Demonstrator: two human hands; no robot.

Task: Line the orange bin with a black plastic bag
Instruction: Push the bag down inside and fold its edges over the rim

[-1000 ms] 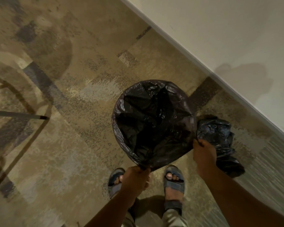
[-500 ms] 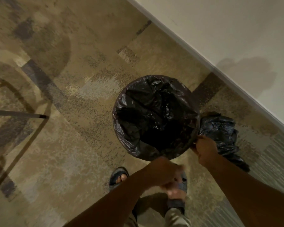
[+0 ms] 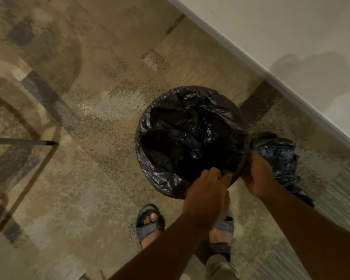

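A round bin stands on the carpet, seen from above, its walls wrapped by a black plastic bag (image 3: 182, 126) that drapes over the rim and fills the opening. A bare stretch of the bin's rim (image 3: 243, 164) shows at the near right. My left hand (image 3: 207, 196) pinches the bag's edge at the near side of the rim. My right hand (image 3: 257, 174) grips the rim and bag at the right side. The bin's orange colour is hidden.
A second crumpled black bag (image 3: 279, 158) lies on the floor right of the bin, close to the white wall (image 3: 291, 37). My sandalled feet (image 3: 149, 223) stand just behind the bin. A thin grey pole (image 3: 20, 141) pokes in from the left.
My left hand moved right and up from the bin's near edge to the bag edge beside my right hand. The bag now lies wider over the rim.
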